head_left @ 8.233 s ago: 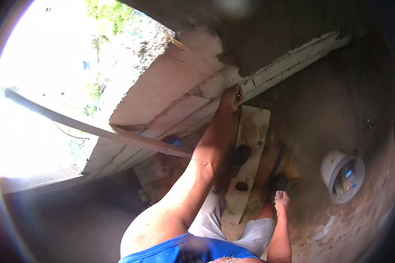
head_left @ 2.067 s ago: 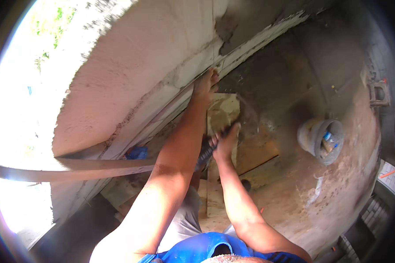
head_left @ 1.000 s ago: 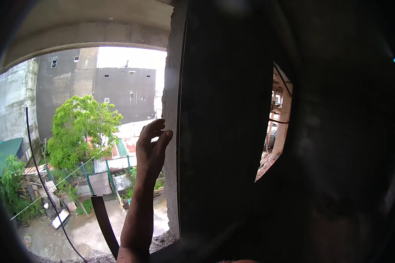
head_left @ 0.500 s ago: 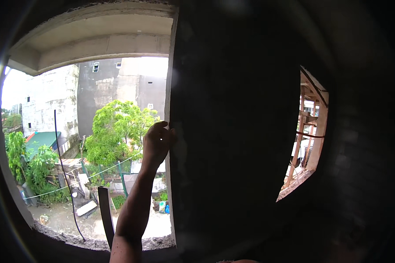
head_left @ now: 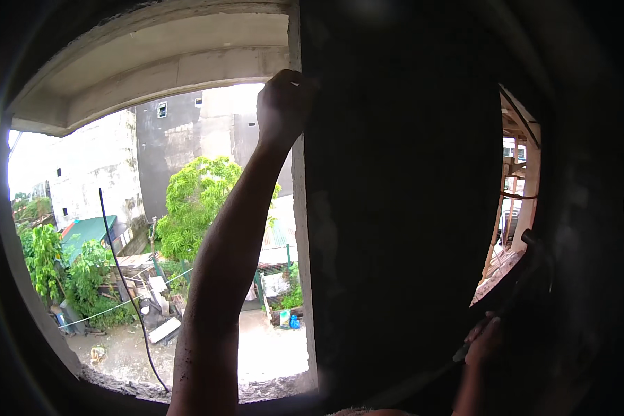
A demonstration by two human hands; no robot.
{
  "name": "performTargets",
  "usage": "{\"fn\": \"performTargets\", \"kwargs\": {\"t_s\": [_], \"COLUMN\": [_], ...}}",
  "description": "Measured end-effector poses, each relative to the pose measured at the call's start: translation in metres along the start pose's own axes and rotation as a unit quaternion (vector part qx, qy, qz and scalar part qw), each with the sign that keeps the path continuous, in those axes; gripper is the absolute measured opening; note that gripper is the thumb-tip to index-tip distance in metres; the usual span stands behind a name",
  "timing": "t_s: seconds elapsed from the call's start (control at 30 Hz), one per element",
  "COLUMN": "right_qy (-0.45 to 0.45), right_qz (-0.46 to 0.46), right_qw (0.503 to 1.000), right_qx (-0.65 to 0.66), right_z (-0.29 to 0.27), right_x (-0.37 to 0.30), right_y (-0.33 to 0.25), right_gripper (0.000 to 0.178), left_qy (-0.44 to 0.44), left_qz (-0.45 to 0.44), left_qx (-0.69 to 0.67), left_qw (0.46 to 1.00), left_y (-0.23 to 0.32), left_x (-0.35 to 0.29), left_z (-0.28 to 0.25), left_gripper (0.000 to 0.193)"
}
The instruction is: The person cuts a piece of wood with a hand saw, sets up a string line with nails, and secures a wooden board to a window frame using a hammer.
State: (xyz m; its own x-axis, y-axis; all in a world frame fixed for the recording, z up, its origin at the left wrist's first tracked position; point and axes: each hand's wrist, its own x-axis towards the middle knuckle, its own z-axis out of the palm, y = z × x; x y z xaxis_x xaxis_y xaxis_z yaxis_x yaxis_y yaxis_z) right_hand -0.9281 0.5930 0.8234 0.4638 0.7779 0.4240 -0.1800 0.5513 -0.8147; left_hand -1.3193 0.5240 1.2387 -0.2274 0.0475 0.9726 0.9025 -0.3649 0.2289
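Observation:
My left hand [head_left: 281,111] is raised high against the right edge of a large window opening [head_left: 302,236], where the dark wall [head_left: 395,194] begins. Its fingers are closed in a pinch close to the wall; whatever may be between them is lost in shadow. Lower on the right, my right hand [head_left: 484,340] is wrapped round the handle of what looks like a hammer. The hammer's head [head_left: 529,237] points up and away, showing dark against the small opening at the right. Deep shadow hides much of the tool.
A thin dark rod [head_left: 121,277] rises from the rough broken sill [head_left: 256,392]. A second, narrow opening [head_left: 516,187] at the right shows timber framing. Outside and below are a leafy tree [head_left: 194,201], scrap and a tall grey building [head_left: 180,139].
My left hand has moved up along the opening's edge. My right hand has come into view at the lower right with the hammer. The view has shifted slightly left.

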Motion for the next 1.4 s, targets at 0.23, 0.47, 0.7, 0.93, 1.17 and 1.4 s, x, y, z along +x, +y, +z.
{"fn": "performTargets", "kwargs": {"t_s": [0.23,0.47,0.7,0.93,1.17,1.4], "right_qy": [-0.238,-0.291,-0.258,-0.182,-0.141,-0.201], "right_qz": [-0.167,-0.35,-0.371,-0.446,-0.527,-0.391], "right_qw": [0.952,0.886,0.892,0.876,0.832,0.898], "right_qx": [0.093,0.09,-0.004,-0.003,0.106,0.006], "right_z": [0.174,0.325,0.404,0.433,0.426,0.434], "right_x": [0.05,0.088,0.088,0.099,0.086,0.107], "right_y": [-0.203,-0.348,-0.421,-0.44,-0.433,-0.457], "right_gripper": [0.056,0.041,0.051,0.049,0.046,0.048], "left_qy": [0.052,0.102,0.121,0.102,0.097,0.115], "left_qz": [0.032,-0.027,0.004,0.02,0.024,0.046], "left_qx": [-0.072,-0.022,-0.069,-0.096,-0.074,-0.101], "left_qw": [0.996,0.994,0.99,0.99,0.992,0.987], "left_y": [-0.033,-0.002,-0.019,-0.025,-0.035,-0.031], "left_x": [0.027,0.023,0.029,0.032,0.033,0.033], "left_z": [0.008,0.027,0.022,0.024,0.015,0.022], "left_gripper": [0.03,0.029,0.027,0.022,0.022,0.022]}}
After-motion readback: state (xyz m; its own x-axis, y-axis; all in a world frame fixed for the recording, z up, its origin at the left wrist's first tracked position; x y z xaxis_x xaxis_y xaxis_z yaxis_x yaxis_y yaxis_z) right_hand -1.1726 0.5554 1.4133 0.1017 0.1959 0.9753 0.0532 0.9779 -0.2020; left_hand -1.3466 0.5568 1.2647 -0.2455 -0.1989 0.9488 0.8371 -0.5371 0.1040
